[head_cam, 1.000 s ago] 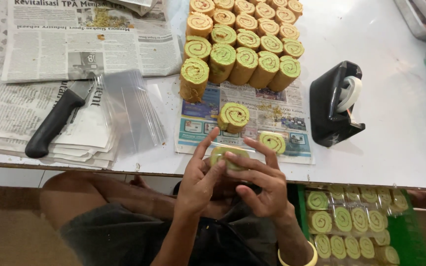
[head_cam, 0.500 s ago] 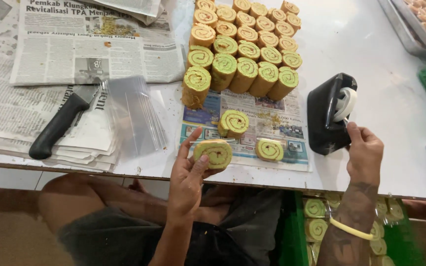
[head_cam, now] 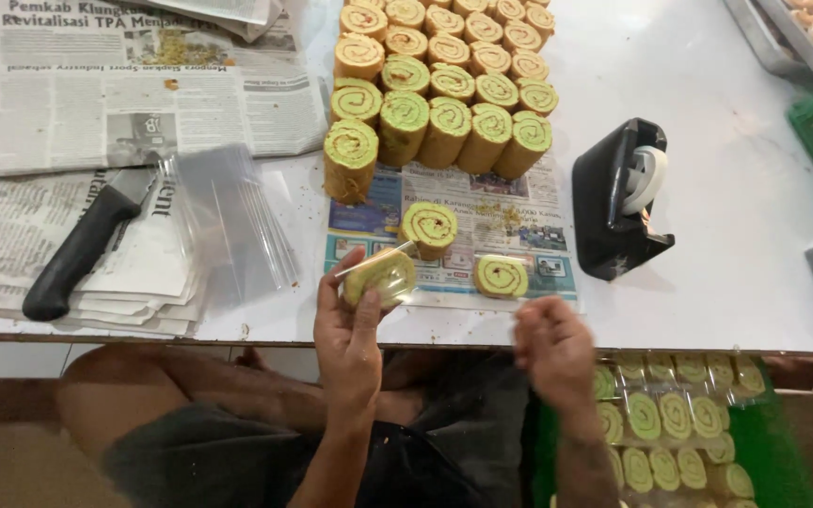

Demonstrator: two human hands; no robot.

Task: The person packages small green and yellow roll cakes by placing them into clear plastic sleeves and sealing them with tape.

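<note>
Left hand [head_cam: 348,325] raised at the table's [head_cam: 726,216] near edge, fingers closed around a green swirl cake slice [head_cam: 380,274] already slipped into a clear wrapper. Right hand [head_cam: 554,346] back from the black tape dispenser [head_cam: 619,198] it was touching half a second ago, now loosely curled just off the table edge; possibly pinching a strip of tape, though too blurred to tell. Wrapped slice held a little higher and nearer the left hand's fingertips than half a second before. Two bare slices lying flat on the colourful newspaper sheet [head_cam: 519,212]: one [head_cam: 429,229] just beyond the wrapped slice, another [head_cam: 502,277] to its right, both unmoved. Behind them, a block of uncut rolls [head_cam: 435,89] standing on end in rows. To the left, a stack of clear wrappers [head_cam: 228,221] fanned over newspapers [head_cam: 58,122], beside a black-handled knife [head_cam: 87,249]. Below the table at right, a green crate [head_cam: 755,452] packed with wrapped slices. Camera view shifted slightly nearer to the table since the earlier picture.
</note>
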